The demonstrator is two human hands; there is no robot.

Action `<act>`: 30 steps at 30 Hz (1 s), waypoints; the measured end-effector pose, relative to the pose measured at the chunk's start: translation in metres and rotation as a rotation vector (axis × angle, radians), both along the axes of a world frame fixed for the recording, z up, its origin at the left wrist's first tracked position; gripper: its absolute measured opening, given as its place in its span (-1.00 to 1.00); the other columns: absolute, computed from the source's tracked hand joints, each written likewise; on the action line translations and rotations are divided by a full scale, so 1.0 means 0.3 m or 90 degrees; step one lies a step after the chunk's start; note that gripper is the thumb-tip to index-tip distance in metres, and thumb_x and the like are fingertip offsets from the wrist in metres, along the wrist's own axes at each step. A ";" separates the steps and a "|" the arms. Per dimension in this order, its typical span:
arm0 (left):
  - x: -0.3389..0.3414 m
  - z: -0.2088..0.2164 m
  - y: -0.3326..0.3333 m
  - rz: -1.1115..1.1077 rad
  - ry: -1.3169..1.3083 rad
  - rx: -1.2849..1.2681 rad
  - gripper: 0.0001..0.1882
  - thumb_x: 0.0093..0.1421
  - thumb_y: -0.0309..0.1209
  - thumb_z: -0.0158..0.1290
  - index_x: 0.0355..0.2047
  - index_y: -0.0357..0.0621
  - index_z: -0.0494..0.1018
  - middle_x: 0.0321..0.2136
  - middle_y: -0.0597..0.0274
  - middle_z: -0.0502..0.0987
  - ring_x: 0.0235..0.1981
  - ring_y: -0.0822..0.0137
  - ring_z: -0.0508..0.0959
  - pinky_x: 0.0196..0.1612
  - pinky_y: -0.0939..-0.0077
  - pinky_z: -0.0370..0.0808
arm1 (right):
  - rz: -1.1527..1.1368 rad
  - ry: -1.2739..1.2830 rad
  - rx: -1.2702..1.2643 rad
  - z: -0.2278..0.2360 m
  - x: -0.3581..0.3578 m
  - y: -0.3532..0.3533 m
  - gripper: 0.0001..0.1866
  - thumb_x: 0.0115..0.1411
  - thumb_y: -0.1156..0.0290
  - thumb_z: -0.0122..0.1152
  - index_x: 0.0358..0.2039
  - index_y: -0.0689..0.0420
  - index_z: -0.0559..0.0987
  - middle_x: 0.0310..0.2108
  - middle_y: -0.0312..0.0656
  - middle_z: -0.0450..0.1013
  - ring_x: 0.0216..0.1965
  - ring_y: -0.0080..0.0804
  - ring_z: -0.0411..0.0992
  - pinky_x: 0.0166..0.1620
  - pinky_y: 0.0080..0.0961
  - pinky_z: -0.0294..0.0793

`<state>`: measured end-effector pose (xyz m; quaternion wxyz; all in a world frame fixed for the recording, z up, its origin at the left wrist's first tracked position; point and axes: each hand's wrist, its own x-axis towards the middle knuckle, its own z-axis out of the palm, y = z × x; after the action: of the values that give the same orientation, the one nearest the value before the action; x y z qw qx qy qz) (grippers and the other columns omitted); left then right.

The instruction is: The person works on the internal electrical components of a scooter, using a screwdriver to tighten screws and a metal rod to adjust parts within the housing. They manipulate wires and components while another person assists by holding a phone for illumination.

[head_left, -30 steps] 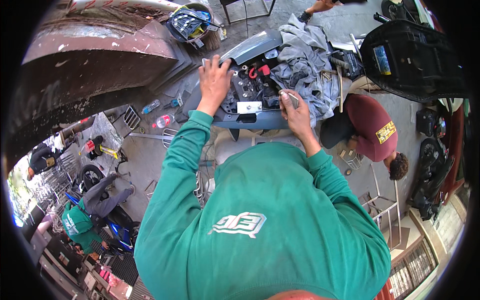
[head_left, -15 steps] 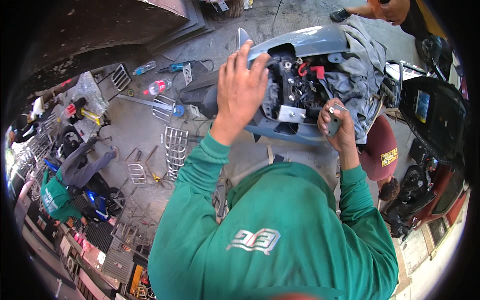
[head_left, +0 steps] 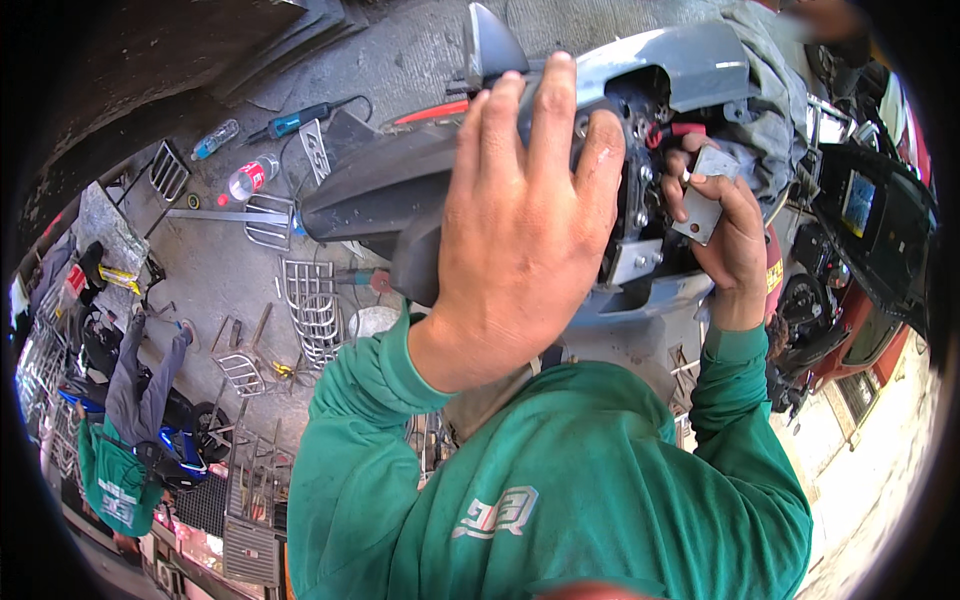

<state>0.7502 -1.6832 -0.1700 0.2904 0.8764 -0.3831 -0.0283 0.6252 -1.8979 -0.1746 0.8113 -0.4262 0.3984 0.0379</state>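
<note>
Pinching a flat metal plate [head_left: 712, 192] between thumb and fingers of the right hand [head_left: 728, 225], just above the open frame area of a grey motorcycle [head_left: 690, 65]. Tilted, with a hole near the lower end. Holding the left hand [head_left: 525, 225] palm-down, with fingers loosely spread, over the black tail section [head_left: 365, 195]; can't tell if touching it. Have both hands apart from each other.

Near the plate: see a shiny bolted bracket [head_left: 634, 262] on the bike, a red part [head_left: 687, 129] just beyond the fingers, and a bunched grey cloth [head_left: 775, 130] on the right end of the bodywork.

On the floor to the left: see a clear bottle with red label [head_left: 253, 176], a smaller clear bottle [head_left: 214, 140], a teal power tool [head_left: 298, 120] and metal racks [head_left: 308, 310].
</note>
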 end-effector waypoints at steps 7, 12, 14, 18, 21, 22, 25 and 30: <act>-0.100 0.115 -0.006 -0.109 0.138 -0.178 -0.56 0.19 -0.29 0.32 0.03 -0.15 0.53 0.05 0.04 0.48 -0.08 0.12 0.48 -0.03 0.27 0.42 | -0.058 -0.148 0.179 0.146 -0.069 0.119 -0.67 0.13 0.45 0.17 -0.08 0.19 0.43 -0.16 -0.20 0.34 -0.18 -0.46 0.40 -0.16 -0.56 0.46; -0.319 0.147 -0.088 -0.052 0.419 -0.169 -0.45 0.21 -0.33 0.32 0.14 -0.30 0.43 0.02 -0.04 0.44 -0.04 0.03 0.48 -0.09 0.26 0.53 | -0.299 -0.276 0.264 0.139 -0.143 0.224 -0.72 0.05 0.37 0.15 -0.20 0.04 0.37 -0.17 -0.26 0.22 -0.08 -0.35 0.24 0.08 -0.37 0.33; -0.359 0.148 -0.101 -0.047 0.419 -0.153 -0.42 0.17 -0.43 0.35 0.16 -0.34 0.43 -0.05 -0.03 0.48 -0.13 0.09 0.54 -0.15 0.33 0.57 | -0.290 -0.262 0.166 0.138 -0.173 0.240 -0.75 0.06 0.31 0.12 -0.24 0.08 0.40 -0.13 -0.24 0.21 -0.08 -0.39 0.23 0.08 -0.42 0.29; -0.356 0.175 -0.105 -0.028 0.545 -0.067 -0.62 0.16 -0.52 0.32 -0.02 -0.34 0.52 -0.30 0.09 0.54 -0.35 0.25 0.55 -0.22 0.41 0.56 | -0.122 -0.191 -0.071 0.116 -0.202 0.189 -0.56 0.21 0.22 0.05 0.02 0.22 0.49 -0.09 -0.24 0.26 -0.05 -0.47 0.25 0.10 -0.52 0.24; -0.256 0.217 -0.115 0.031 0.559 0.038 -0.78 0.28 -0.40 0.25 -0.19 -0.32 0.56 -0.42 0.17 0.51 -0.39 0.40 0.51 -0.30 0.51 0.46 | -0.156 -0.147 -0.040 0.086 -0.212 0.114 -0.52 0.29 0.25 0.03 0.15 0.21 0.48 -0.06 -0.28 0.33 -0.15 -0.57 0.26 -0.04 -0.62 0.30; -0.213 0.237 -0.121 0.028 0.526 0.059 -0.78 0.31 -0.38 0.23 -0.18 -0.32 0.56 -0.43 0.18 0.52 -0.40 0.42 0.51 -0.30 0.51 0.46 | -0.152 -0.122 -0.031 0.075 -0.222 0.079 -0.54 0.26 0.33 0.08 0.15 0.20 0.50 -0.07 -0.26 0.37 -0.18 -0.60 0.28 -0.08 -0.61 0.35; -0.079 0.246 -0.162 0.041 0.488 0.075 -0.71 0.37 -0.32 0.18 -0.09 -0.33 0.59 -0.47 0.25 0.57 -0.45 0.51 0.50 -0.36 0.54 0.43 | -0.038 -0.125 -0.155 0.066 -0.259 -0.019 -0.63 0.28 0.62 -0.04 0.07 0.25 0.55 -0.21 -0.30 0.47 -0.26 -0.64 0.35 -0.08 -0.64 0.43; 0.020 0.228 -0.179 -0.023 0.574 0.097 -0.68 0.39 -0.28 0.15 -0.06 -0.33 0.58 -0.52 0.32 0.57 -0.49 0.58 0.50 -0.44 0.60 0.43 | 0.058 -0.172 -0.149 0.093 -0.265 -0.071 -0.71 0.46 0.51 -0.09 0.03 0.27 0.57 -0.33 -0.32 0.48 -0.34 -0.64 0.42 -0.18 -0.62 0.48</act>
<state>0.7563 -1.7369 -0.1015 0.3621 0.7887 -0.2305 -0.4401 0.5456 -1.9192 -0.1468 0.7996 -0.5369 0.2673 -0.0296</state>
